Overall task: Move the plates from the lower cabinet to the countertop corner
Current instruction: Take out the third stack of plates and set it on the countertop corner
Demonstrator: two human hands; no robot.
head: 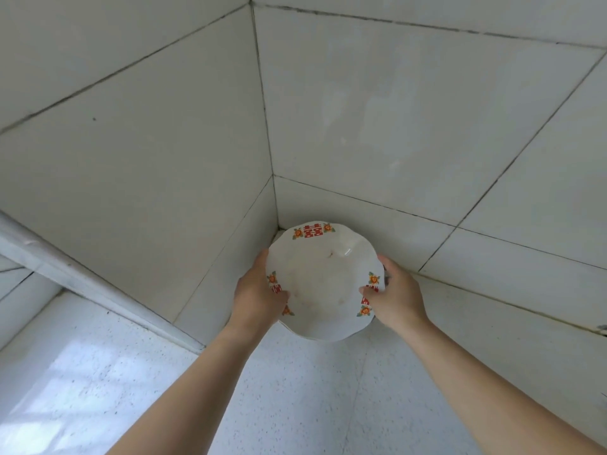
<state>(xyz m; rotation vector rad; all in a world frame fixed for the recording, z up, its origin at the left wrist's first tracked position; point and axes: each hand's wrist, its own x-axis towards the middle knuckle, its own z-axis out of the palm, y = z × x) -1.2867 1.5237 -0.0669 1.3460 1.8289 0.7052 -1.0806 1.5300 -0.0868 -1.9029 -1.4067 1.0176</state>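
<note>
A white scalloped plate [323, 277] with red characters and orange flowers on its rim is in the countertop corner, where the two tiled walls meet. More rims show just under its near edge, so it tops a small stack. My left hand [258, 295] grips the plate's left rim, thumb on top. My right hand [392, 295] grips the right rim the same way. Whether the stack rests on the speckled countertop [295, 389] or hangs just above it, I cannot tell.
White tiled walls [394, 126] close in behind and to the left of the corner. A tiled ledge [65, 267] juts out on the left, with more countertop below it. A dark small object sits at the far right edge [602, 328].
</note>
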